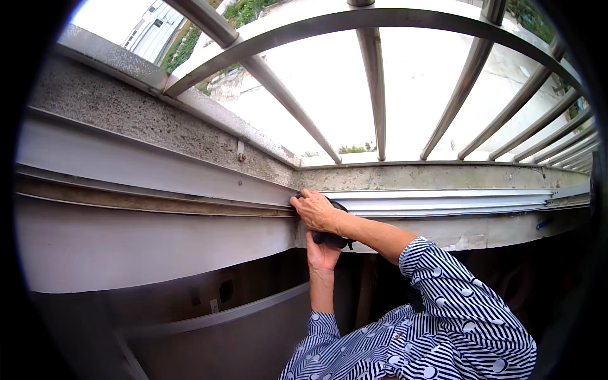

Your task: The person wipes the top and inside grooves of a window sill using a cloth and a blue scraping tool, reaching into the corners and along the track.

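Observation:
At the corner where two window tracks meet, both my hands are on a black object (330, 239) whose kind I cannot tell. My right hand (316, 210) lies over its top, fingers at the corner end of the white metal window track (427, 202). From below, my left hand (323, 255) supports the object, palm up, its fingers partly hidden behind it. The object covers the near end of the white track. To the left runs a grey metal track (156, 178) with a dirty groove, meeting the white one beside my right fingertips.
Metal bars (373, 95) of a window guard stand beyond the tracks, joined by a curved flat bar (380, 18). A rough concrete ledge (142, 123) lies behind the left track. Below the tracks are a pale wall edge (156, 247) and a dark interior with a light-edged panel (228, 316).

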The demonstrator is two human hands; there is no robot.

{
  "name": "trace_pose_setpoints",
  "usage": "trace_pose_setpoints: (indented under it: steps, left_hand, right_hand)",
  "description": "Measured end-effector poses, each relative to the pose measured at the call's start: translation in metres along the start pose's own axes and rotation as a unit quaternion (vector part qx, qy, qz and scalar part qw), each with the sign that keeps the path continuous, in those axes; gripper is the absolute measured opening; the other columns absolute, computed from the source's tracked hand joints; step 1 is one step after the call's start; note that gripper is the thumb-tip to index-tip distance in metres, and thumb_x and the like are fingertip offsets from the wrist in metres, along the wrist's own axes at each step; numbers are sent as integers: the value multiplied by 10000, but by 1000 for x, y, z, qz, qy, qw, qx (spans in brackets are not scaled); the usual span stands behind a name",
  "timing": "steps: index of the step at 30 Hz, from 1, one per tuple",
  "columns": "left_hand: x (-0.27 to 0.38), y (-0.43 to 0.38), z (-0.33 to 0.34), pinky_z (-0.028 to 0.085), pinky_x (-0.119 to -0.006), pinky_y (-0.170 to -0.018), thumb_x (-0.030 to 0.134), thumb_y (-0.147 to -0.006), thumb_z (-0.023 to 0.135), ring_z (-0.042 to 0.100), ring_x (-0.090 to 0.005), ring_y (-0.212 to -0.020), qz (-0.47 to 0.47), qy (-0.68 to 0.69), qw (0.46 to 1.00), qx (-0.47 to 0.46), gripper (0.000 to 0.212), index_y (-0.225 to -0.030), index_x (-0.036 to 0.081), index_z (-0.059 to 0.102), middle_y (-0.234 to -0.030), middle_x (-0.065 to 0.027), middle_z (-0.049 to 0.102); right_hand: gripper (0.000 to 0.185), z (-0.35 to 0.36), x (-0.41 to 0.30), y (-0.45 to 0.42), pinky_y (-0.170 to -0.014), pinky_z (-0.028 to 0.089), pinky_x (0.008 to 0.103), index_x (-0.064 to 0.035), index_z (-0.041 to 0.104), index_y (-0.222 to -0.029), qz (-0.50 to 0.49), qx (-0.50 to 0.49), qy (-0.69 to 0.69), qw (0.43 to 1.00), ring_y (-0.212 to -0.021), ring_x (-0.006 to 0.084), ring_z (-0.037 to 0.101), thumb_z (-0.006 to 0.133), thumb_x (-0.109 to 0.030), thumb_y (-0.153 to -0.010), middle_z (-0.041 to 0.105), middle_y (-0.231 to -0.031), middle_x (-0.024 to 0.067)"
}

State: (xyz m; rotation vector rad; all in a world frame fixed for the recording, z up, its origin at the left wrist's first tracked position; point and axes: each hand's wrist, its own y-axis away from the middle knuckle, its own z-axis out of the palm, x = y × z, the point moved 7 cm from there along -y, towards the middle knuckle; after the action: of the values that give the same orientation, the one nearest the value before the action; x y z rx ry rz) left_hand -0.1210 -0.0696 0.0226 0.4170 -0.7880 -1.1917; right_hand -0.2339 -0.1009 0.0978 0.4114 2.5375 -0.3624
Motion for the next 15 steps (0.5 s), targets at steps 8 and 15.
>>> trace_pose_setpoints:
  steps: [8, 15]
  left_hand:
    - [3, 14, 26, 389, -490, -1055, 427, -980, 399, 512, -299, -1221, 40, -68, 997, 0, 490, -1316, 79, 479, -1317, -134, 536]
    - [2, 14, -4, 386, -477, -1049, 447, -983, 368, 497, -291, -1230, 64, -73, 994, 57, 508, -1327, 89, 470, -1350, -114, 513]
  right_hand:
    - [240, -2, -15, -1, -717, 473, 362, -20, 549, -970, -29, 29, 16, 999, -959, 265, 568, 573, -178, -792, 660, -865, 120]
    - [256, 4, -16, 16, -674, 439, 331, -24, 570, -943, -33, 77, 44, 995, -909, 217, 534, 605, -212, -772, 623, -887, 93]
